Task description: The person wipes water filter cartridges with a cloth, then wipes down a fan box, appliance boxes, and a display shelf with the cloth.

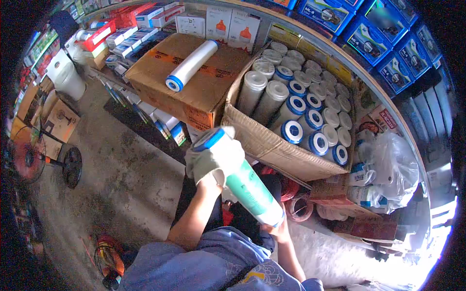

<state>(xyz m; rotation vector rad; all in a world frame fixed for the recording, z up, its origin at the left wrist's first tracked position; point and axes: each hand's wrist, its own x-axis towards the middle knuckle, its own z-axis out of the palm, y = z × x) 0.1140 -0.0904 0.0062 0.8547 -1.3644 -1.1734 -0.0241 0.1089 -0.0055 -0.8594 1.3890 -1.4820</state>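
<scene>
Left hand (208,186) at white cloth (208,164), finger closing I cannot tell, near blue cap, right hand (277,231) curled on green-labelled filter cartridge's (251,188) opposite end.

A closed brown cardboard box (160,72) stands ahead, a white tubular cartridge with blue ends (194,64) lying on top. White rectangular cardboard cartons (230,26) stand behind that cartridge. Just right of the box, an open brown cardboard box (279,148) holds upright white cylindrical cartridges (250,92). Blue rectangular packages (369,39) are stacked behind it, to the right; a clear, crumpled plastic bag (400,169) lies at its right.
</scene>
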